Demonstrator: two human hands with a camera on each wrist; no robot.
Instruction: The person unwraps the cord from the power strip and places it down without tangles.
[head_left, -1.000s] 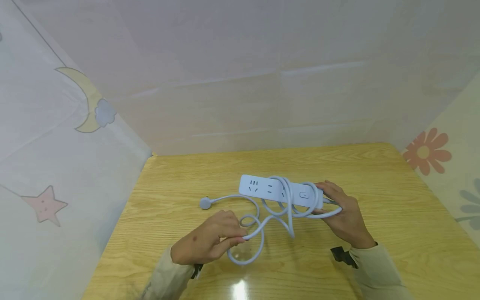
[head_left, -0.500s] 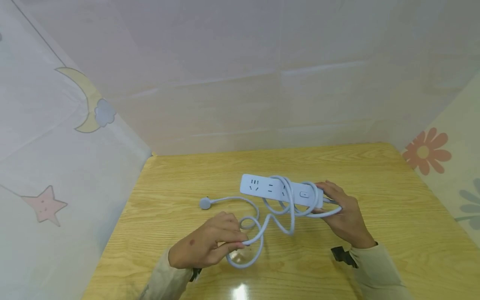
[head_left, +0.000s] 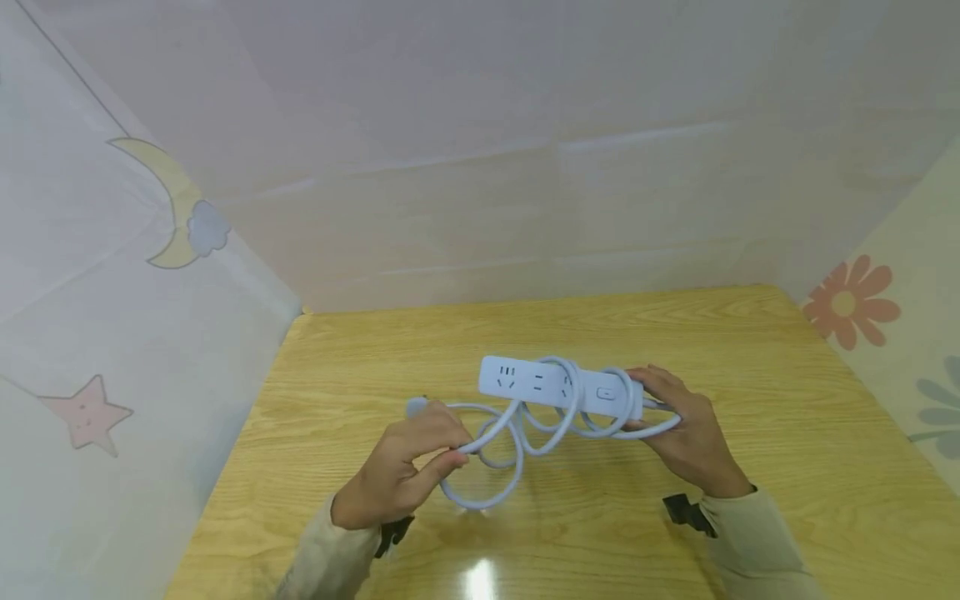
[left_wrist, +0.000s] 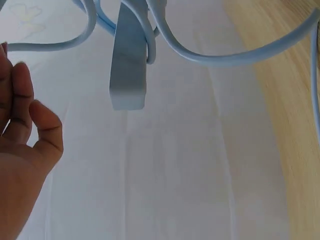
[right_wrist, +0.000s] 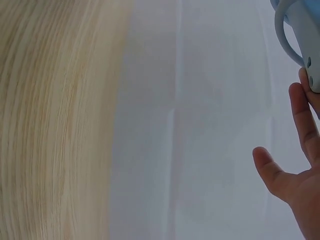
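A white power strip is held above the table, its sockets and switch facing up, with its cord looped around its right half. My right hand grips the strip's right end, where the cord comes out. At the lower left, my left hand pinches the white cord between thumb and fingers. A loose loop hangs between that hand and the strip. The plug lies behind the left hand, partly covered by it. In the left wrist view, the power strip appears end-on, beside the curled left hand.
A wooden table lies beneath both hands, its back edge against a pale curtain. Printed side walls stand left and right, with a moon and a flower.
My left hand rises and shifts left with the cord, drawing the loop nearer the strip. It now partly covers the plug. My right hand and the strip stay nearly in place.
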